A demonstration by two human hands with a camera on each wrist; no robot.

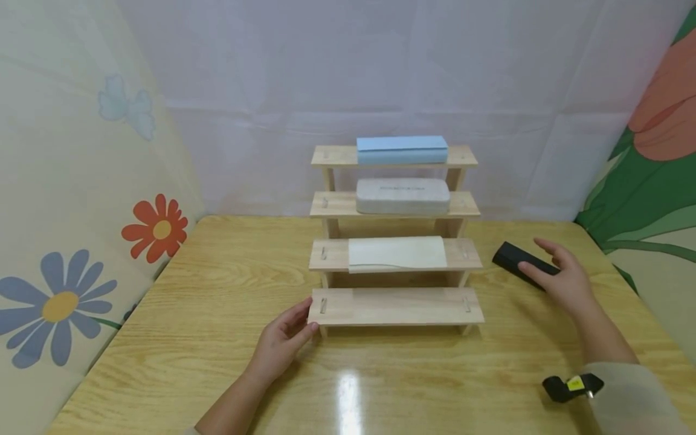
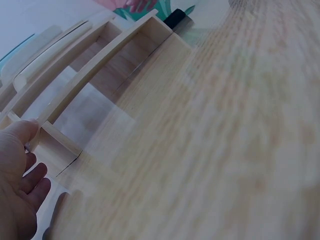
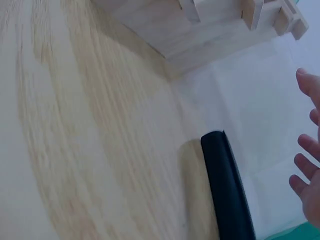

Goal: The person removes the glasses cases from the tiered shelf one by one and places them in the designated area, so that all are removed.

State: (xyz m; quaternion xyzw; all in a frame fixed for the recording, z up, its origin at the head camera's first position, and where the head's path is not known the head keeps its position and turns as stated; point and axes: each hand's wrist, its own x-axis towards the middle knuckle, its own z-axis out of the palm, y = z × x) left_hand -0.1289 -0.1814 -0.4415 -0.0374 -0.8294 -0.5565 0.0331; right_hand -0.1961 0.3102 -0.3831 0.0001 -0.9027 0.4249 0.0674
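Note:
A pale wooden four-step display stand (image 1: 396,307) stands on the table. My left hand (image 1: 278,341) holds the left end of its lowest step, thumb at the front corner; in the left wrist view the other fingers curl loosely beside the end. A long black glasses case (image 1: 513,260) lies right of the stand. Over its right end hovers my right hand (image 1: 568,284), fingers spread and apart from the case in the right wrist view. The upper steps hold a light blue folding case (image 1: 402,151), a whitish hard glasses case (image 1: 402,196) and a flat cream pouch or cloth (image 1: 397,252).
Under everything lies a wood-grain table (image 1: 244,260). A white cloth backdrop (image 1: 261,121) hangs behind the stand, and flower-printed panels (image 1: 60,199) rise at both sides. A black strap with a yellow label (image 1: 573,385) sits at the right sleeve.

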